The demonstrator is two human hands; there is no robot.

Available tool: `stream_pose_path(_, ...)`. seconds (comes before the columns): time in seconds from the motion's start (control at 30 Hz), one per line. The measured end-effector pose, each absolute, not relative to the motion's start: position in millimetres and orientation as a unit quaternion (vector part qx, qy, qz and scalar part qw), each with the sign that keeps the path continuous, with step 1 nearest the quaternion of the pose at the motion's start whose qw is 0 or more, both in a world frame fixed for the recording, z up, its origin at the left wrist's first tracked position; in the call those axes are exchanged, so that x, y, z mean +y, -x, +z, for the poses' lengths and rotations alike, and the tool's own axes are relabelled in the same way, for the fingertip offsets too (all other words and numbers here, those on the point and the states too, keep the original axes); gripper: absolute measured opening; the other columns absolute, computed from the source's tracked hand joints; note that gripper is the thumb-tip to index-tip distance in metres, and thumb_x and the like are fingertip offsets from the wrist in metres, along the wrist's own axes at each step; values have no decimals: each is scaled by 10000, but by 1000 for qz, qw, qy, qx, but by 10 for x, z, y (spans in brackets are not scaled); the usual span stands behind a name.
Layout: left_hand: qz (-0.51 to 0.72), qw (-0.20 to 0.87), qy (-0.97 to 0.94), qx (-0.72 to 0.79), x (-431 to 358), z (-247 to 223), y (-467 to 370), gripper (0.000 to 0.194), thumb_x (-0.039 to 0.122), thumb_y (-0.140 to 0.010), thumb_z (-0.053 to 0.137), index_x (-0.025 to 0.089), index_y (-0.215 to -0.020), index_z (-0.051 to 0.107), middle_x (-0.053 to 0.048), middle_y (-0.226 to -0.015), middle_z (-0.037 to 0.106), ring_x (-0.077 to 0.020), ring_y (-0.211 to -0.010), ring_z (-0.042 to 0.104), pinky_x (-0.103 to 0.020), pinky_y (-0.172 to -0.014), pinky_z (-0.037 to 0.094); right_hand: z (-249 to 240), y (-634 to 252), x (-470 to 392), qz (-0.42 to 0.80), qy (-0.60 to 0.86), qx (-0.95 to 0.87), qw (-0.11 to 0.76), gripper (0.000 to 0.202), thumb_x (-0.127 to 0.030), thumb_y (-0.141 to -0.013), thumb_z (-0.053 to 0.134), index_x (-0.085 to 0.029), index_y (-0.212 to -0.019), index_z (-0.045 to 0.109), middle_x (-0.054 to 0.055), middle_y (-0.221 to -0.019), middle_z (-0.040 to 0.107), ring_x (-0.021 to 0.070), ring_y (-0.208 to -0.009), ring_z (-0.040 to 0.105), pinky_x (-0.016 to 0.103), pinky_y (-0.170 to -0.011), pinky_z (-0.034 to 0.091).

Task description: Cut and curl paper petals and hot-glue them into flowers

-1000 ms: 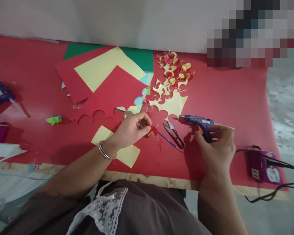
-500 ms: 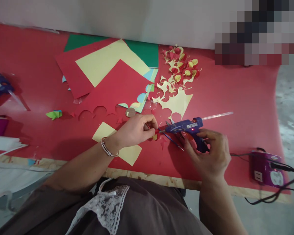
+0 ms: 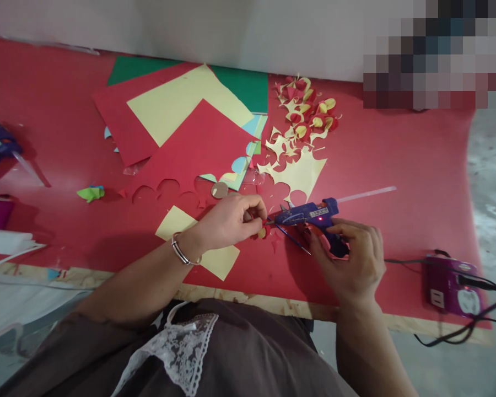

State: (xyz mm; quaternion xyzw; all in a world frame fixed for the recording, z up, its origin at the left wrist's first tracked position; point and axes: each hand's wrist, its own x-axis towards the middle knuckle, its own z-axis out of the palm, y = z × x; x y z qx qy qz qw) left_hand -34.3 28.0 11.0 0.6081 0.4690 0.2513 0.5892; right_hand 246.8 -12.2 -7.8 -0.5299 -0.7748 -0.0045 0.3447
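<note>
My left hand (image 3: 235,220) is pinched on a small red paper piece (image 3: 265,223) near the front middle of the red table. In my right hand (image 3: 355,256) is a blue glue gun (image 3: 308,214), its nozzle pointing left at the paper between my left fingertips. A clear glue stick (image 3: 367,194) sticks out of the gun's back end, and a small red light glows on its side. Under the gun lie scissors with red-orange handles (image 3: 321,236), partly hidden, and a thin dark blue rod (image 3: 291,238). A yellow paper strip (image 3: 221,262) lies partly beneath my left wrist.
Red (image 3: 202,143), yellow (image 3: 165,110) and green sheets (image 3: 243,91) overlap behind my left hand. Cut yellow scraps (image 3: 306,171) and red-yellow paper shapes (image 3: 300,129) lie behind the gun. A purple power box (image 3: 450,284) with black cables stands right. Another glue gun (image 3: 0,146) lies far left.
My right hand and the glue gun have shifted slightly left, bringing the nozzle closer in to my left fingertips. My left hand has barely moved.
</note>
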Motion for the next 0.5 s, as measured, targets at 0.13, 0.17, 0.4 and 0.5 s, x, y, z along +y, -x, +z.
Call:
stream_pose_path(0.13,257,592,-604,467,274,98,347,90,123,-855,623,204,-894,624,-49,-763,801,-159,-685,774,-232,-578,573,-70,-2467,-121,-3,529,-776,344,279,-252,-894,840,-264,-1061,618,78,-1047,765,274,-916,706,456,-831,570)
stream_pose_path(0.17,258,592,-604,467,274,101,347,89,125,-854,626,205,-895,624,-51,-766,802,-161,-682,774,-233,-575,574,-67,-2466,-121,-1,530,-775,344,267,-253,-899,834,-264,-1056,618,76,-1043,764,273,-914,704,455,-831,568)
stream_pose_path(0.4,249,576,-615,478,271,159,340,88,125,-850,615,206,-882,610,-42,-743,793,-172,-665,786,-240,-574,567,-60,-2470,-116,-5,525,-777,347,263,-222,-898,839,-261,-1023,611,66,-1025,757,259,-905,705,443,-830,572)
stream_pose_path(0.5,250,566,-622,480,261,160,335,80,130,-851,611,205,-880,608,-48,-767,793,-181,-672,790,-254,-589,576,-55,-2466,-117,-4,527,-776,347,251,-222,-907,834,-265,-1015,610,61,-1023,758,257,-908,710,446,-840,572)
